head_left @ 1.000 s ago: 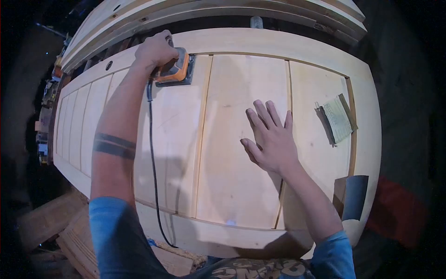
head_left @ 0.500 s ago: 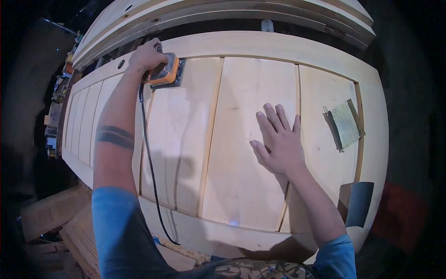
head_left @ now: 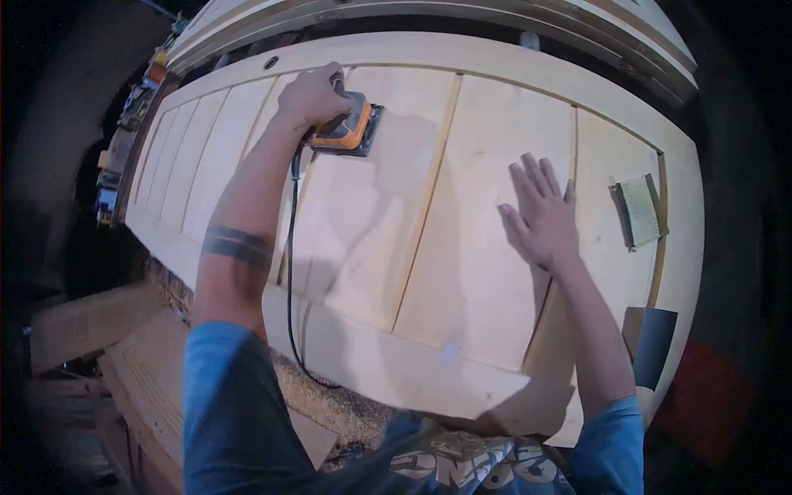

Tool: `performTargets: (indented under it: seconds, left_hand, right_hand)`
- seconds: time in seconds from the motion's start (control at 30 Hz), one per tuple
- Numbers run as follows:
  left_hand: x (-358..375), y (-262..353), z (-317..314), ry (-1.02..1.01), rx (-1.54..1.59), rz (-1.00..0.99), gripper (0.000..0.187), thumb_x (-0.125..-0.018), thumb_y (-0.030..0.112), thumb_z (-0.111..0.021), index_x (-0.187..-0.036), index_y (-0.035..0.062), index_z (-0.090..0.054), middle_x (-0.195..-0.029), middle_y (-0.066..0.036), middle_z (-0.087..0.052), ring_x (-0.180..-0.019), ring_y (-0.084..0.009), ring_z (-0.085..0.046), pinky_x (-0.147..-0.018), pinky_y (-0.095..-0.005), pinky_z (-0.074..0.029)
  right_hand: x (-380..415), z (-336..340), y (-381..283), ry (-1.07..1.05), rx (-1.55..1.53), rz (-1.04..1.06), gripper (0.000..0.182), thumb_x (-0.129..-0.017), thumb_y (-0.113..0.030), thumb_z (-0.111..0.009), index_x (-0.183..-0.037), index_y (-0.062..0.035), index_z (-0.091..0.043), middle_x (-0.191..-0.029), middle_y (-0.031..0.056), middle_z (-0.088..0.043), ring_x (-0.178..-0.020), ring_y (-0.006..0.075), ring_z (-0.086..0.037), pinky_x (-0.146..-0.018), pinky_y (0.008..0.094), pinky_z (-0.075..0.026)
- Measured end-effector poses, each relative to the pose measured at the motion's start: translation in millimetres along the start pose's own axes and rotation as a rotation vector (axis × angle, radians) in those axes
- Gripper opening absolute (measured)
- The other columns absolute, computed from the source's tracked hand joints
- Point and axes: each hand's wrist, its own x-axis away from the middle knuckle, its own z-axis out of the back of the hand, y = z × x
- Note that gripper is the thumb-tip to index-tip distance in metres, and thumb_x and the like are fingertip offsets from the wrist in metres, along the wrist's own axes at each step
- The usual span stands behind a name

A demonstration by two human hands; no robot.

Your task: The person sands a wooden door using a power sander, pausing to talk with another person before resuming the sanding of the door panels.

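So, left hand (head_left: pixel 313 99) first: it's wrapped over the orange and dark grey electric sander (head_left: pixel 353 124), fingers closed round the body. The sander sits on the large pale wooden panelled door (head_left: pixel 355 247), close to its far rail. A thin black cord (head_left: pixel 290 264) runs back from it over the near edge. Right hand (head_left: pixel 546 227) isn't gripping anything, just palm down with fingers spread wide on a panel.

Right of that there's a pale green printed folded sheet (head_left: pixel 639 212) with dark edges, then a curved dark grey sheet (head_left: pixel 654 351) by the near right corner.

Progress-wise, the wood looks bare all over, and I can't see any line between worked and unworked bits, so no clue what's done or left.

Count: one sander, one cord, two loose sheets, one round hole (head_left: pixel 271 63). Stacked wooden pieces (head_left: pixel 577 25) lie beyond; can't count those.
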Motion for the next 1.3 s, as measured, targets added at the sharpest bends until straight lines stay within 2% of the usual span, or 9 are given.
performTargets:
  seconds: [0.17, 0.57, 0.77, 0.87, 1.17, 1.3]
  left_hand:
    - [87.5, -11.3, 1.8, 0.058, -0.003, 0.019, 0.051, -0.07, 0.034, -0.073, -0.119, 0.0224, -0.063, -0.108, -0.019, -0.067, -0.098, -0.0377, -0.068, -0.088, -0.0457, -0.055]
    - [233.4, -38.4, 3.3, 0.029, 0.069, 0.035, 0.05, -0.071, 0.031, -0.074, -0.118, 0.0189, -0.062, -0.104, -0.017, -0.063, -0.097, -0.0359, -0.067, -0.085, -0.0451, -0.055]
    - [256.0, -40.9, 6.3, -0.035, 0.047, 0.057, 0.051, -0.074, 0.031, -0.076, -0.122, 0.019, -0.061, -0.108, -0.016, -0.062, -0.1, -0.036, -0.066, -0.087, -0.0457, -0.055]
    - [262.8, -41.0, 2.5, -0.007, 0.077, 0.081, 0.049, -0.073, 0.025, -0.08, -0.117, 0.0146, -0.061, -0.106, -0.017, -0.062, -0.101, -0.0367, -0.064, -0.088, -0.0454, -0.053]
    - [272.9, -6.4, 4.4, -0.02, 0.08, 0.11, 0.051, -0.074, 0.025, -0.08, -0.12, 0.0169, -0.059, -0.107, -0.018, -0.061, -0.103, -0.0382, -0.064, -0.086, -0.047, -0.055]
    - [280.4, 19.5, 6.2, -0.003, 0.115, 0.055, 0.049, -0.074, 0.025, -0.08, -0.119, 0.0171, -0.06, -0.104, -0.017, -0.062, -0.099, -0.0365, -0.065, -0.083, -0.0464, -0.056]
  right_hand:
    - [0.4, -2.1, -2.4, 0.012, 0.032, -0.004, 0.065, -0.099, -0.048, -0.051, -0.156, -0.0187, -0.037, -0.165, 0.0041, -0.029, -0.154, 0.0287, -0.02, -0.122, 0.0623, -0.012]
    - [1.8, -9.5, 2.0, 0.075, 0.035, 0.005, 0.064, -0.1, -0.052, -0.05, -0.154, -0.0203, -0.04, -0.164, 0.0029, -0.031, -0.154, 0.0282, -0.022, -0.122, 0.0628, -0.015]
    - [2.3, -11.5, 4.9, 0.091, 0.03, 0.01, 0.064, -0.099, -0.054, -0.05, -0.154, -0.0223, -0.041, -0.165, 0.001, -0.031, -0.154, 0.0271, -0.023, -0.122, 0.0629, -0.014]
    - [3.5, -10.0, 3.0, 0.09, 0.02, 0.006, 0.064, -0.099, -0.054, -0.05, -0.153, -0.0223, -0.042, -0.165, 0.0009, -0.031, -0.154, 0.0268, -0.023, -0.122, 0.0628, -0.015]
    - [2.5, -12.4, 5.2, 0.1, 0.027, 0.016, 0.065, -0.099, -0.055, -0.049, -0.154, -0.0219, -0.041, -0.164, 0.0016, -0.031, -0.153, 0.026, -0.023, -0.122, 0.0627, -0.015]
    - [2.0, -11.3, 4.7, 0.089, 0.039, 0.016, 0.065, -0.099, -0.055, -0.048, -0.154, -0.0211, -0.04, -0.165, 0.0018, -0.03, -0.154, 0.0263, -0.022, -0.122, 0.0622, -0.015]
